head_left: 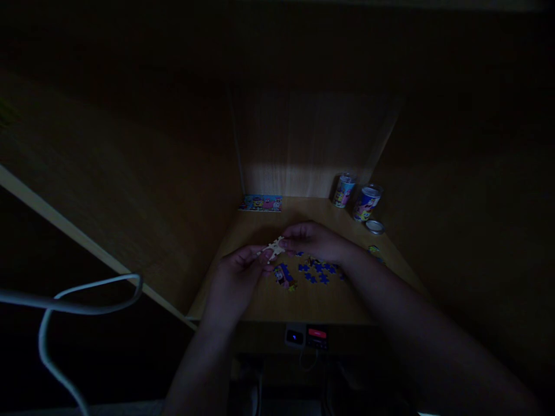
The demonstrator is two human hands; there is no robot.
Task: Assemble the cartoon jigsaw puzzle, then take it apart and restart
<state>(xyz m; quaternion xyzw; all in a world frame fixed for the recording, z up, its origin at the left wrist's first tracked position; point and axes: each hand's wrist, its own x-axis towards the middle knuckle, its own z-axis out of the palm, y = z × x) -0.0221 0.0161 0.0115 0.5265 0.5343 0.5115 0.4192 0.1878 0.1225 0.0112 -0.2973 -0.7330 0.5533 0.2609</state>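
Note:
Between my two hands, above the wooden desk, are joined jigsaw puzzle pieces with their pale back side showing. My left hand pinches their left end between thumb and fingers. At the right end, my right hand has its thumb and fingers closed on the same pieces. Just below on the desk lies a partly joined puzzle section with a colourful cartoon picture. Several loose blue puzzle pieces are scattered to its right, some under my right forearm.
A cartoon picture strip lies at the back left of the desk. Two cartoon-printed cans stand at the back right, beside a round lid. More pieces lie on the right. A white cable loops at left.

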